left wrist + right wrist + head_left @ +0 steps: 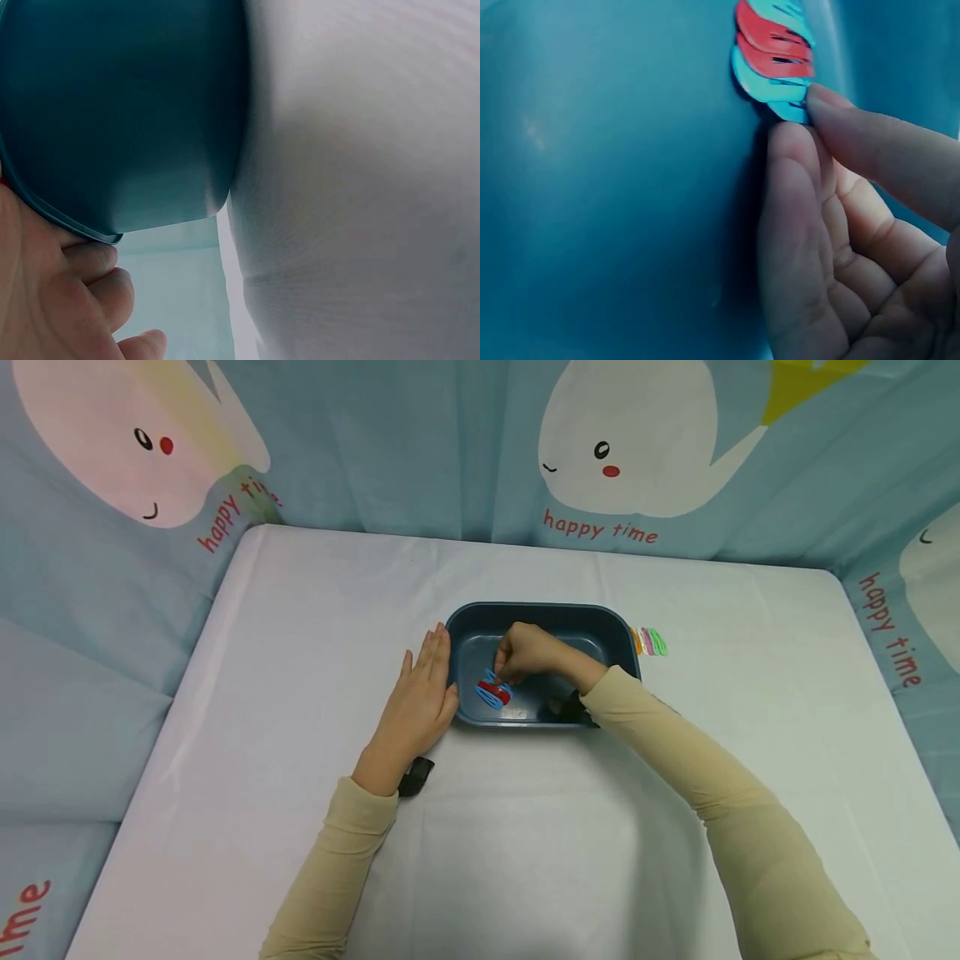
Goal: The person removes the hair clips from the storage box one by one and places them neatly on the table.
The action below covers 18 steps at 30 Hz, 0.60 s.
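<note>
Inside a dark blue rectangular tub (540, 716) lies an overlapping row of snap hair clips (492, 694), light blue and red. My right hand (531, 652) reaches into the tub and pinches the blue hair clip (789, 111) at the near end of that row, between thumb and index finger. Red hair clips (771, 46) lie against it in the right wrist view. My left hand (422, 702) rests along the tub's left rim with straight fingers. In the left wrist view the tub's outer wall (120, 120) stands beside its fingers (112, 292).
Just outside the tub's right end lies a row of orange, pink and green clips (650, 642), partly hidden by the rim. A white cloth (525, 843) covers the table. A light blue curtain (405, 452) with whale prints hangs around its back and sides.
</note>
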Each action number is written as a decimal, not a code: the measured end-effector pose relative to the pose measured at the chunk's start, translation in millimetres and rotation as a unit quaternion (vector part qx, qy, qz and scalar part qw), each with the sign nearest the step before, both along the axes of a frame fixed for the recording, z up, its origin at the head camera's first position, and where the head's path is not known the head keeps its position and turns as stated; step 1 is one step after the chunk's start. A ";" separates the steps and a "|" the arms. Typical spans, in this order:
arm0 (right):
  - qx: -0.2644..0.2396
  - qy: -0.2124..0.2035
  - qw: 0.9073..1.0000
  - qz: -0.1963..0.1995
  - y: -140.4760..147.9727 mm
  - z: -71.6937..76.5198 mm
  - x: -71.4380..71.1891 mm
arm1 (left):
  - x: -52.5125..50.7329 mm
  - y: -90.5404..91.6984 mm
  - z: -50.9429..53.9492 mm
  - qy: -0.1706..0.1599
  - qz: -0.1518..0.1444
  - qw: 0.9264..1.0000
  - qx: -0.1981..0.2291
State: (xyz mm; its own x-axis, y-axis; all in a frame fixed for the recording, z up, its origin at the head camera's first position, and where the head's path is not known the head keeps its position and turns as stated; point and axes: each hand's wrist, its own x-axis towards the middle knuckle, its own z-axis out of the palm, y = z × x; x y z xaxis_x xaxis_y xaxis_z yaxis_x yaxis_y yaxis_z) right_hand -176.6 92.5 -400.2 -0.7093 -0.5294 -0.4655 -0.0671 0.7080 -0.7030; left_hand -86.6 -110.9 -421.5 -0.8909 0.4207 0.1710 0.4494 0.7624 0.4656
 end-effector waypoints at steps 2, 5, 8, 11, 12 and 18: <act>-0.020 -0.018 1.000 -0.009 2.3 -0.3 -1.1 | 0.2 0.0 0.3 0.000 0.001 1.000 0.000; -0.046 -0.046 0.997 -0.029 6.5 -1.4 -2.4 | 0.5 0.4 -0.2 0.000 0.000 1.000 0.000; -0.062 -0.065 0.995 -0.049 9.3 -2.4 -3.5 | 0.3 0.6 -1.4 -0.001 -0.001 1.000 0.000; -0.069 -0.069 0.994 -0.054 10.3 -2.6 -4.8 | -0.1 0.5 -2.5 -0.003 0.000 1.000 -0.003; -0.071 -0.069 0.994 -0.054 10.7 -2.7 -5.3 | -0.1 0.4 -2.7 -0.004 0.000 1.000 -0.004; -0.085 -0.056 0.993 -0.057 12.8 4.1 -5.1 | -0.3 -0.4 -1.2 -0.003 0.000 1.000 -0.006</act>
State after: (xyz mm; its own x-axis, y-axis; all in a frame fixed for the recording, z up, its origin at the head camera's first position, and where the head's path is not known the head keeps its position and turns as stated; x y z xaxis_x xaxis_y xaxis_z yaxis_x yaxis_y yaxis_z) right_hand -181.7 105.2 -396.1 -0.7182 -0.5260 -0.4555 0.0925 0.5766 -0.8118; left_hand -86.9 -111.3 -422.7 -0.8919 0.4227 0.1606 0.4466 0.7679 0.4592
